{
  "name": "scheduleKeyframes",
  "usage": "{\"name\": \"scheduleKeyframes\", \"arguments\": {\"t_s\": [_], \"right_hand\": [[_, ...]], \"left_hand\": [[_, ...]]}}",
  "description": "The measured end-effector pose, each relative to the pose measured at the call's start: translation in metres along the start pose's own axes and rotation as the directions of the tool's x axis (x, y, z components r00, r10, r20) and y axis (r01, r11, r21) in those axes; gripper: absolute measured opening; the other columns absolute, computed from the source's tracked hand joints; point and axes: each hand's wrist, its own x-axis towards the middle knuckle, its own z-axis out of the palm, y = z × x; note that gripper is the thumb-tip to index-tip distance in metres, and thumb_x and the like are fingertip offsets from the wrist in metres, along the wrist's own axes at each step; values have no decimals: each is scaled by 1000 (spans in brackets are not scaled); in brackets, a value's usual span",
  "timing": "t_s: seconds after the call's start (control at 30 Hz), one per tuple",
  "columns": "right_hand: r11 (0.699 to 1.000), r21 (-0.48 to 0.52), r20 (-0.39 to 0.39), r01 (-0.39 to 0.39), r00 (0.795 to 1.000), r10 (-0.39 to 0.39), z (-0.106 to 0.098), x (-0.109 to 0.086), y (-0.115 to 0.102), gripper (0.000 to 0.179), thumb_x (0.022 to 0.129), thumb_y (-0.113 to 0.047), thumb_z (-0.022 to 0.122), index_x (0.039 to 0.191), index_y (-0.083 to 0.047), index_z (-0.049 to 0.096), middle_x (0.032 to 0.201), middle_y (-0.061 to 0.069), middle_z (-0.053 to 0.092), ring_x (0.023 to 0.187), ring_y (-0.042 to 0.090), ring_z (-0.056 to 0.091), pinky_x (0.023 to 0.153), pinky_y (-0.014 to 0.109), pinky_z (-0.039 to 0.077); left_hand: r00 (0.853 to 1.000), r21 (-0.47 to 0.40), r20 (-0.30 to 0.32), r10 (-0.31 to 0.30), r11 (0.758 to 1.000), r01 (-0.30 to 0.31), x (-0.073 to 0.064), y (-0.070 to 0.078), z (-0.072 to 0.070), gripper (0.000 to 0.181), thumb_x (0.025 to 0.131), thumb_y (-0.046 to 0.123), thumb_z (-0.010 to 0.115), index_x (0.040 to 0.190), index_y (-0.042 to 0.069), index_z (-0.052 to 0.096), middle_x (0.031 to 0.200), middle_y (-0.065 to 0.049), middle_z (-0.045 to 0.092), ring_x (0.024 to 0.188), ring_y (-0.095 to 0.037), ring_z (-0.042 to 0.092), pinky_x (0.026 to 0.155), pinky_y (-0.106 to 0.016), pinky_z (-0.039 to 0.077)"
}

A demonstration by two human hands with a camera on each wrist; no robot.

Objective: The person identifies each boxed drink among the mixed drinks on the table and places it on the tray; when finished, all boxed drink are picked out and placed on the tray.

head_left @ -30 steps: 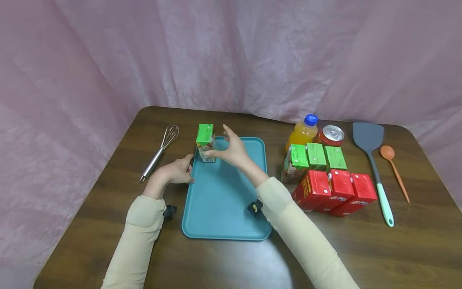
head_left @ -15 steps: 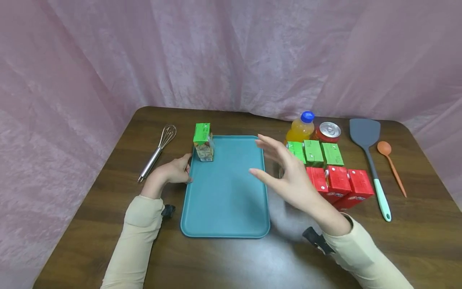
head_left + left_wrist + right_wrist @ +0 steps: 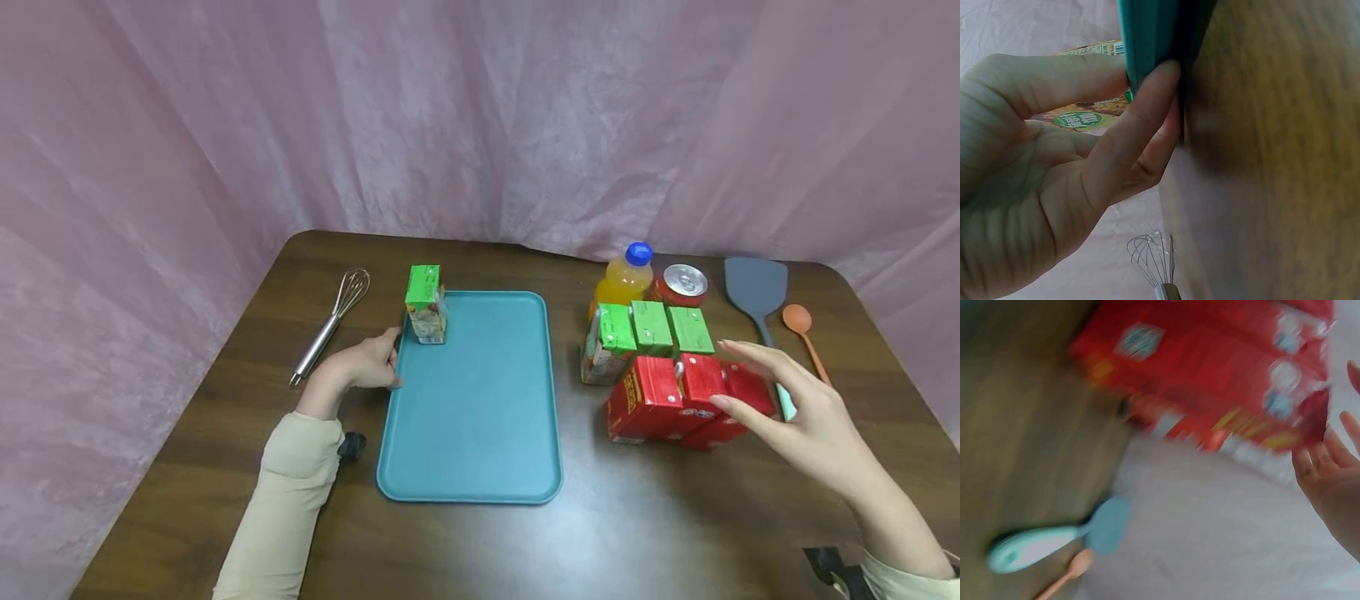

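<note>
My left hand [image 3: 362,363] pinches the left rim of a blue tray [image 3: 471,417], the thumb on one side and fingertips on the other, as the left wrist view shows. One green-topped drink carton [image 3: 426,305] stands upright in the tray's far left corner. At the right, my right hand [image 3: 810,417] is spread above the nearest row of red drink cartons [image 3: 651,398], thumb and fingers apart over the rightmost red carton [image 3: 748,388]. I cannot tell whether it touches that carton. The right wrist view is blurred.
Behind the red row stand several green-topped cartons [image 3: 651,327], a bottle of orange drink [image 3: 624,279] and a can [image 3: 681,285]. Farther right lie a grey spatula [image 3: 756,287] and an orange spoon [image 3: 798,320]. A whisk [image 3: 330,325] lies left of the tray.
My right hand has left the green-topped carton on the tray and moved right to the red cartons, fingers spread throughout. The left hand keeps its hold on the rim.
</note>
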Motion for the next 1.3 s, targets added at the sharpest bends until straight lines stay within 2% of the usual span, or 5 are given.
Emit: {"name": "scheduleKeyframes", "arguments": {"t_s": [0.3,0.5,0.67,1.13,1.3], "right_hand": [[960,142,151,-243,963,221,-5,-40,42,89,69,5,77,144,-14,35,135,-13,42,109,-12,45,82,5,32],[947,174,210,-269,950,231,4,-37,51,93,71,4,76,147,-16,26,129,-14,44,112,-12,45,83,5,35],[951,126,225,-282,942,250,6,-30,55,76,70,-3,79,133,-13,39,105,-23,56,89,-10,57,67,12,45],[948,7,35,-317,948,317,-19,-35,25,71,56,-6,88,115,-24,52,89,-35,57,73,-17,56,58,10,38],[980,139,-123,-144,979,161,-34,-28,14,81,49,17,82,120,-9,53,103,-21,58,86,-10,57,64,5,44]], "left_hand": [[1000,6,5,-11,1000,11,-3,-1,9,89,75,-2,64,144,-10,8,79,-7,49,70,-19,46,63,-30,38],[1000,3,6,-11,1000,11,-4,1,6,89,76,-2,65,144,-11,7,79,-7,49,70,-19,46,64,-30,38],[1000,11,-4,-5,1000,5,-2,2,2,90,76,-2,66,144,-10,7,78,-7,49,70,-18,46,64,-30,39],[1000,23,7,9,1000,-9,1,1,1,91,76,0,65,144,-10,6,79,-7,50,69,-19,47,63,-30,39],[1000,28,6,-2,1000,2,-2,2,-2,91,78,1,65,145,-9,5,79,-7,50,70,-19,46,63,-30,38]]}}
